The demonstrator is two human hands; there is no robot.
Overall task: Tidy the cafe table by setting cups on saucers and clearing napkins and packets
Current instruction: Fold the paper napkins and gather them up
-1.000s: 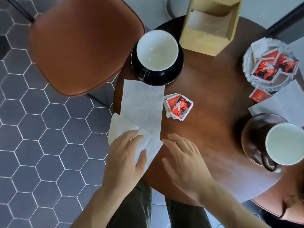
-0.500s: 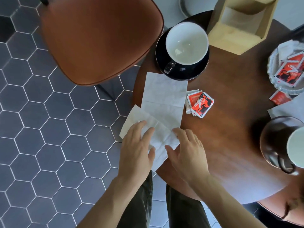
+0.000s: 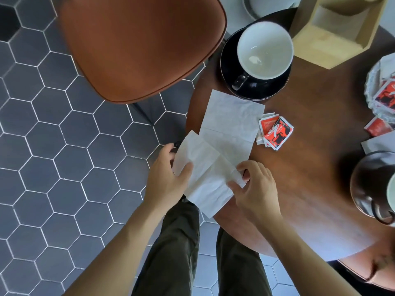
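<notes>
Both hands (image 3: 166, 180) (image 3: 255, 189) pinch the near napkin (image 3: 208, 178).

Setting: a cafe seating area. Landmark: the round dark-wood desk (image 3: 310, 167). A white-lined cup (image 3: 265, 49) on a black saucer (image 3: 235, 82) stands at the desk's far edge. Just right of the cup stands a light wooden napkin holder (image 3: 333, 39). Red-and-white sugar packets (image 3: 274, 132) lie near the desk's centre; more packets fill a glass dish (image 3: 372, 82) at the desk's right edge. Paper napkins (image 3: 230, 124) lie at the desk's left edge. A brown padded chair (image 3: 139, 43) stands left of the desk on a floor (image 3: 53, 146) of dark hexagonal tiles.
</notes>
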